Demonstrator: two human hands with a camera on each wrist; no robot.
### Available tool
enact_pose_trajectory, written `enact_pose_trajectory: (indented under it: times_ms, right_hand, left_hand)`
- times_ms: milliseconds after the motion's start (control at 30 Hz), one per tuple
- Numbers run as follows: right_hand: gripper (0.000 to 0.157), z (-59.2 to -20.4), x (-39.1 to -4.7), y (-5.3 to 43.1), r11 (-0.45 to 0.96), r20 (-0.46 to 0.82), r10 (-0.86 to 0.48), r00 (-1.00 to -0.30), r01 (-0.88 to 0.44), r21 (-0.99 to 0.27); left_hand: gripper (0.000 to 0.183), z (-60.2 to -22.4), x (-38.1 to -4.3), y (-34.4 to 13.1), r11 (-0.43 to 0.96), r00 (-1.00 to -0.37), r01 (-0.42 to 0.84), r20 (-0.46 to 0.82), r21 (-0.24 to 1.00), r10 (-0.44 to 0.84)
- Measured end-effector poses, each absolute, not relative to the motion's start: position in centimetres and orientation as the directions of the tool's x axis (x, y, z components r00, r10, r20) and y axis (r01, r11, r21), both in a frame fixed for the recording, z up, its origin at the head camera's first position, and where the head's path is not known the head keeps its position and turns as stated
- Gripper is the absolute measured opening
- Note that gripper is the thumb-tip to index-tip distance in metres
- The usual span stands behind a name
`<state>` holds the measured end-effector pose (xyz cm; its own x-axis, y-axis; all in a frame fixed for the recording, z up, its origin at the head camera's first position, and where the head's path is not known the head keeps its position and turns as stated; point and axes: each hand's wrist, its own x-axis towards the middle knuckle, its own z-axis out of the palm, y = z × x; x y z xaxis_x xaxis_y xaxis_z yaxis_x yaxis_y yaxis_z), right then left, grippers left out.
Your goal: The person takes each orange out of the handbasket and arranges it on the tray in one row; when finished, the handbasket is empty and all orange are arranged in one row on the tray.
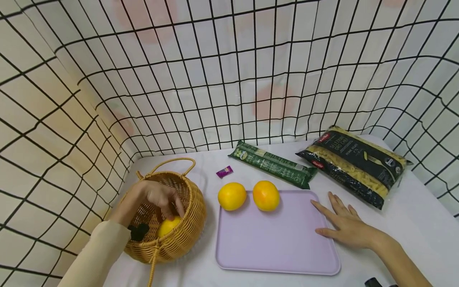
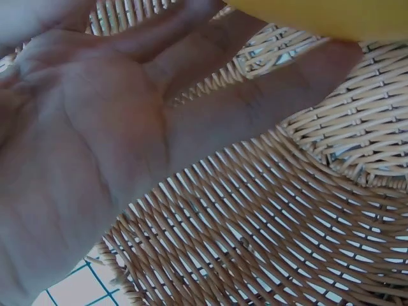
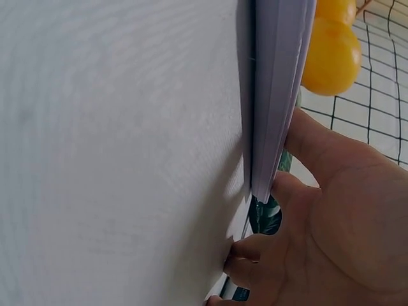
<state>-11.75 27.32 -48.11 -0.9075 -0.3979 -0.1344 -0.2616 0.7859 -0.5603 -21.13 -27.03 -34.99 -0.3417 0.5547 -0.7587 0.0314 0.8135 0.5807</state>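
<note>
My left hand (image 1: 163, 198) reaches down into a round wicker basket (image 1: 193, 215) at the left, its fingertips around the top of a yellow-orange orange (image 1: 168, 226). In the left wrist view the orange (image 2: 331, 16) shows at the fingertips, over the woven basket wall (image 2: 255, 223). My right hand (image 1: 344, 225) lies with fingers spread at the right edge of a lilac tray (image 1: 276, 239). In the right wrist view its thumb and a finger touch the tray's rim (image 3: 277, 95). Two more oranges, one left (image 1: 232, 196) and one right (image 1: 266, 195), sit at the tray's far edge.
Behind the tray lie a small purple wrapped sweet (image 1: 224, 172) and a long green packet (image 1: 272, 163). A black-and-yellow bag of penne pasta (image 1: 355, 163) is at the back right. A dark object (image 1: 139, 232) shows inside the basket. Black grid netting (image 1: 233, 79) surrounds the white table.
</note>
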Motion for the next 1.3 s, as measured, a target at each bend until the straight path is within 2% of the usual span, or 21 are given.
enact_pose_trajectory:
  times_ms: [233, 433, 567, 733, 833, 967, 1300]
  right_hand:
    - [0.078, -48.11, -11.89, 27.30, 0.782, -0.134, -0.401, -0.906, -0.262, -0.566]
    - [0.078, -48.22, -11.83, 27.36, 0.778, -0.127, -0.405, -0.906, -0.268, -0.569]
    - [0.078, -48.23, -11.74, 27.32, 0.778, -0.130, -0.404, -0.906, -0.265, -0.569]
    - [0.079, -48.22, -11.73, 27.36, 0.781, -0.131, -0.400, -0.907, -0.263, -0.567]
    - [0.078, -48.19, -11.76, 27.42, 0.780, -0.129, -0.401, -0.907, -0.264, -0.567]
    - [0.078, -48.16, -11.75, 27.42, 0.777, -0.128, -0.403, -0.906, -0.265, -0.571]
    - [0.078, -48.12, -11.60, 27.38, 0.773, -0.132, -0.402, -0.906, -0.258, -0.580]
  left_hand:
    - [0.021, -35.25, -20.91, -27.31, 0.796, -0.289, 0.015, -0.760, 0.605, 0.582]
    - [0.020, -34.98, -20.79, -27.00, 0.855, -0.334, 0.093, -0.793, 0.510, 0.510]
    - [0.020, -34.78, -20.80, -27.19, 0.844, -0.358, 0.103, -0.772, 0.526, 0.525]
    - [0.029, -34.59, -20.78, -27.65, 0.833, -0.384, 0.065, -0.757, 0.550, 0.529]
    - [0.037, -34.54, -20.73, -27.69, 0.848, -0.359, -0.012, -0.794, 0.529, 0.490]
    - [0.038, -34.62, -20.66, -27.54, 0.876, -0.333, -0.127, -0.852, 0.464, 0.403]
    - [0.033, -34.91, -20.48, -27.08, 0.901, -0.333, -0.137, -0.876, 0.411, 0.349]
